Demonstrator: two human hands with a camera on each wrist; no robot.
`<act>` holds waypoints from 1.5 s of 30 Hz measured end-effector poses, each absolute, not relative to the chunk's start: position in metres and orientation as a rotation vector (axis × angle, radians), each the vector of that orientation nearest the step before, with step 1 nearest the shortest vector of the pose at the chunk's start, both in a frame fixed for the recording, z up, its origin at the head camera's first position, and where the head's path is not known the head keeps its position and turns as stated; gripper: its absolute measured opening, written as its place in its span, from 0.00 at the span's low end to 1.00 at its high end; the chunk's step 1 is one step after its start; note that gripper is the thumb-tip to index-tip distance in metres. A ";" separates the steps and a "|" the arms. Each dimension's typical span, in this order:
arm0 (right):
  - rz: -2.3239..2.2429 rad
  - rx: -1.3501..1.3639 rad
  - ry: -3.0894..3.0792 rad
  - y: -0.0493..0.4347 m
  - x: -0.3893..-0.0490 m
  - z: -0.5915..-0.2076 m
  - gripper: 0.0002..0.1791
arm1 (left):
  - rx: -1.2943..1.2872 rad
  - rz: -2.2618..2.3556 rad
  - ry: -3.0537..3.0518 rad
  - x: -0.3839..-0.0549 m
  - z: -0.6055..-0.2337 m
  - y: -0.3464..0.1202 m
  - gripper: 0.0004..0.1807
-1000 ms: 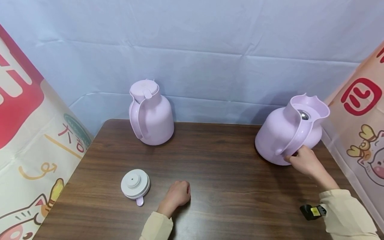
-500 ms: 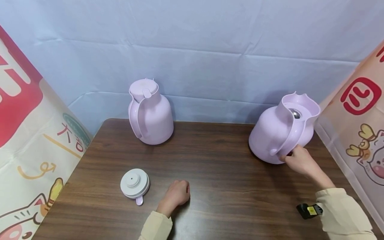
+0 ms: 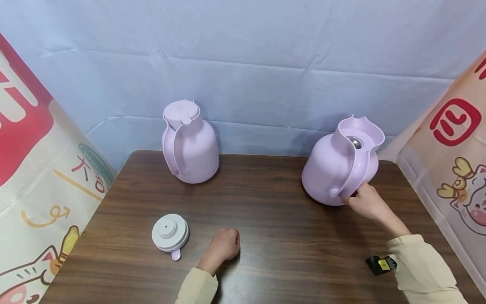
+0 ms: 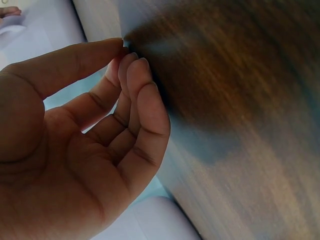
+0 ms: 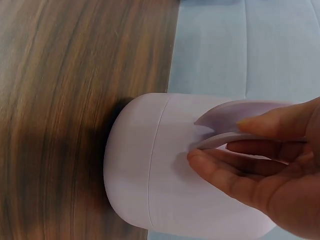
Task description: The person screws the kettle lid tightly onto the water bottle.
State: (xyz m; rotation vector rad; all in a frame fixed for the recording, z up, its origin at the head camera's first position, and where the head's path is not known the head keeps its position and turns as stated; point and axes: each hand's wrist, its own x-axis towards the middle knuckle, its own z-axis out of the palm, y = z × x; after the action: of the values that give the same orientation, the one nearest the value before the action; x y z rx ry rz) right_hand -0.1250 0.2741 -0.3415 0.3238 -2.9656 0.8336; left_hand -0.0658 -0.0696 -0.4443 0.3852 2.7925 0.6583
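At the right of the head view stands a lilac thermos jug (image 3: 322, 173) with its neck uncovered and a silvery opening showing inside. My right hand (image 3: 366, 200) grips the lower part of its handle. The right wrist view has my thumb on one side of that handle (image 5: 225, 140) and the fingers on the other. My left hand (image 3: 224, 245) rests on the table, fingers loosely curled around nothing, as the left wrist view confirms. To its left lies a round white lid (image 3: 167, 230) with a lilac tab.
A second lilac thermos jug (image 3: 197, 147), its lid on, stands at the back left of the brown wooden table (image 3: 262, 202). A pale blue cloth (image 3: 258, 84) hangs behind the table. Printed sheets (image 3: 455, 169) flank both sides.
My right hand has moved the uncovered thermos jug to the left along the table. The left hand, the lid and the other jug have stayed put.
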 end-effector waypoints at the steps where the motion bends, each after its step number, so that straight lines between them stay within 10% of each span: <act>1: 0.832 0.326 -2.965 0.272 -0.125 -0.341 0.09 | 0.384 0.660 2.792 -0.066 -0.444 -0.070 0.14; 45: 0.966 0.526 -2.948 0.186 -0.140 -0.343 0.12 | 0.423 0.611 2.784 -0.066 -0.442 -0.068 0.10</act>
State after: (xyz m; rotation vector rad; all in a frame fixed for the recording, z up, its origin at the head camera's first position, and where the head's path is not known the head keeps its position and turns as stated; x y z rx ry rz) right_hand -0.1405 0.1859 -0.3426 0.5259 -2.9480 0.9660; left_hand -0.0661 -0.0685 -0.4418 0.4229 2.7836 0.6109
